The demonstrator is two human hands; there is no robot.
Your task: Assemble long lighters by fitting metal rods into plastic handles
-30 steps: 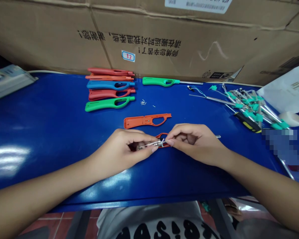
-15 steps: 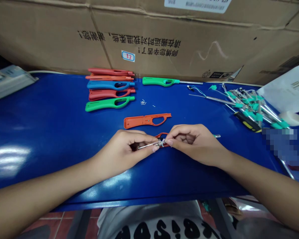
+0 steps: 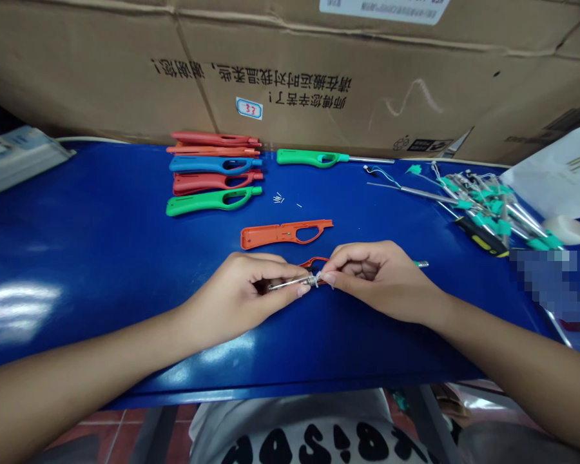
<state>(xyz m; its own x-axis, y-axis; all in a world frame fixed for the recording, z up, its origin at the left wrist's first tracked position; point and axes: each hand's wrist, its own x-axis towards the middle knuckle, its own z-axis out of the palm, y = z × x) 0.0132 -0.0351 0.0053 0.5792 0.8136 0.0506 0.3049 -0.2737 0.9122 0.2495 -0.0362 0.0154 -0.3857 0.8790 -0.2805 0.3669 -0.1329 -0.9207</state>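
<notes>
Pinched between the thumb and fingers of my left hand (image 3: 251, 283) is a clear lighter gas tank (image 3: 290, 281), its metal valve end pointing right. My right hand (image 3: 367, 277) is closed, thumb and forefinger pinching at a small whitish piece (image 3: 318, 277) at the valve; its exact shape is too small to tell. Under my hands lies an orange lighter shell half (image 3: 315, 261), mostly hidden; a metal tip (image 3: 423, 263) shows past my right hand. Just beyond my hands, another orange shell half (image 3: 265, 236) lies with its hollow side up.
Several coloured lighter handles (image 3: 212, 202) are lined up at back left. A green lighter (image 3: 299, 158) with a metal rod lies by the cardboard box (image 3: 290, 58). Tiny white pins (image 3: 278, 198) lie mid-table. At right are metal rods with teal parts (image 3: 493, 206) and a black-yellow screwdriver (image 3: 483, 238).
The gas tank has turned in my left fingers, from its broad clear face to a thin edge. Both hands stay in nearly the same place.
</notes>
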